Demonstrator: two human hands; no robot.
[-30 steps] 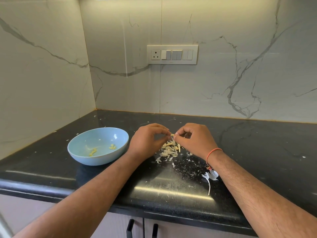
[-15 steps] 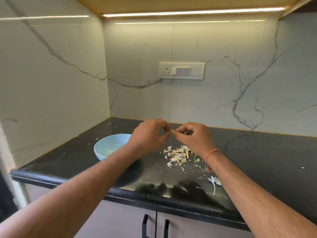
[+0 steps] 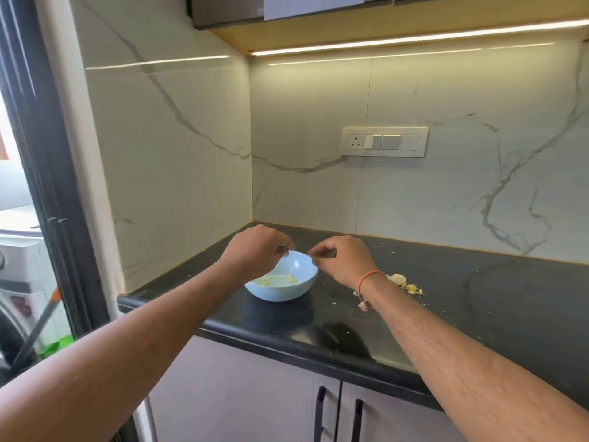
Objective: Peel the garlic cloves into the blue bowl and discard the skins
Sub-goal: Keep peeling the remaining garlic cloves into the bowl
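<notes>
- Both forearms are bare, no sleeves in the frame.
- Right wrist: a thin orange thread band, with a small pale tassel end hanging below it.
- Left hand and right hand are bare, no gloves.

The table is a dark, glossy stone surface set into a corner of pale marbled wall, with a rounded front edge. A blue bowl stands on it near the left end, holding a few small yellowish pieces. To the right of the bowl, apart from it, lies a small heap of garlic skins. Tiny pale flecks are scattered over the dark surface around them.
</notes>
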